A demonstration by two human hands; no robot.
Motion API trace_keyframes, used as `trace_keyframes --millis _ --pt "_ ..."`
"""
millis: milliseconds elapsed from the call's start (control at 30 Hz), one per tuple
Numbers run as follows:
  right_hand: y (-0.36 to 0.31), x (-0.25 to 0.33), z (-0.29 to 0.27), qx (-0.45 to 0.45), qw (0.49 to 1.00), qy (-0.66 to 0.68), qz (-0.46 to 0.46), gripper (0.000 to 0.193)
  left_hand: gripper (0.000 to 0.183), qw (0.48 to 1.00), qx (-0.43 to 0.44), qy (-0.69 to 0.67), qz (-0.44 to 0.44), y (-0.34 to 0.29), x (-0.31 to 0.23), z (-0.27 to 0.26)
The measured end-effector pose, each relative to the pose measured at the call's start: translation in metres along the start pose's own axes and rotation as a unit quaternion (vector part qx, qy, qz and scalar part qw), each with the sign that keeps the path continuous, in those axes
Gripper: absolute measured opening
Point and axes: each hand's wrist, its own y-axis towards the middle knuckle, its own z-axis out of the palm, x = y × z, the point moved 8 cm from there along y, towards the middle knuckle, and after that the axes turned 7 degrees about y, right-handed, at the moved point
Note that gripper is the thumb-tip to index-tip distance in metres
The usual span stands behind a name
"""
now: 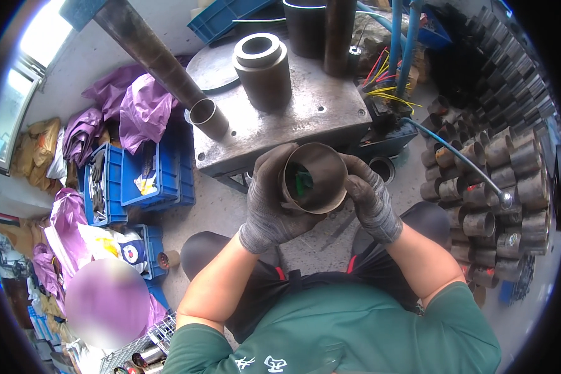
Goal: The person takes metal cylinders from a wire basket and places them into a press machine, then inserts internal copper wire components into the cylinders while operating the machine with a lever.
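Both hands, in grey knit gloves, hold a short metal pipe sleeve [330, 171] above my lap, its open end tilted up toward me. Around its left side and underneath wraps my left hand [265, 202]. My right hand [370, 199] grips the right side, fingers behind and thumb near the rim. Something green [303, 182] shows through the sleeve's bore; I cannot make out what it is. Just beyond stands a metal worktable [299, 121], bearing a thick stepped metal cylinder [263, 81] and a smaller open sleeve [210, 121] at its left corner.
Metal sleeves [480, 193] are stacked at right, with a blue hose [448, 144] ending in a metal tip before them. Blue bins [152, 181] and purple bags [144, 109] fill the left. A long pipe [149, 53] slants over the table. Coloured wires [389, 93] hang at its right.
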Motion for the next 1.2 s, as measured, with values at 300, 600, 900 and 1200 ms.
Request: trace_keyframes --millis 300,600,900,1200 --pt "0.009 -0.042 -0.03 -0.013 0.996 0.005 0.083 0.048 0.095 0.991 0.044 0.112 0.055 0.001 -0.01 0.014" --pt "0.002 -0.054 -0.084 -0.153 0.977 0.069 0.128 0.035 0.065 0.99 0.107 0.013 -0.096 -0.016 0.017 0.042" --pt "-0.033 -0.037 -0.2 -0.412 0.903 0.047 0.108 0.019 0.058 0.978 0.189 0.084 0.021 -0.014 -0.01 0.056" --pt "-0.133 0.113 -0.268 -0.451 0.883 0.002 -0.132 0.019 0.057 0.972 0.193 0.125 0.055 -0.017 -0.019 0.044"
